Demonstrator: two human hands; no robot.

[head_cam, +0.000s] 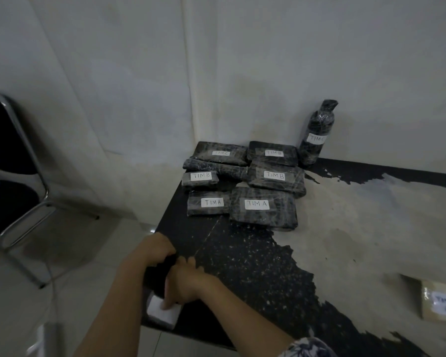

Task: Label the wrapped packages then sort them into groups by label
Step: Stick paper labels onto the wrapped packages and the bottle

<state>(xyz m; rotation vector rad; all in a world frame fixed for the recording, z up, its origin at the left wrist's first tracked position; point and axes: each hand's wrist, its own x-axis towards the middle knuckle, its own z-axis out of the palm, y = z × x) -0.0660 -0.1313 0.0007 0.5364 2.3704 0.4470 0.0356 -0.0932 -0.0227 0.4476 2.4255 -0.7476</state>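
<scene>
1. A black chair [13,161] is seen at the far left, on the floor beside the worktop [242,266].
2. At the worktop's near left edge, a dark package [157,275] is held between both hands. The left hand [156,249] is curled over its far end, its grip closed on the package, apparently to steady it.
3. The right hand [188,280] is laid over the package's right side, its grip likewise taken up by the package. One digit is pressed onto a white label [162,311] at the near end, probably so that it sticks. Its writing cannot be read.
4. Further back, labelled packages are laid in rows by mark. A small TIM A package [209,202] and a larger TIM A package [263,208] are set in front, TIM B ones behind, and a flat TIM C package [222,153] at the wall.
5. A wrapped bottle [318,135], marked TIM C, is stood upright against the wall, just right of the back row.
6. A brown box [442,302] marked TIM A is left at the right edge, well apart from its group, so sorting is judged unfinished.
</scene>
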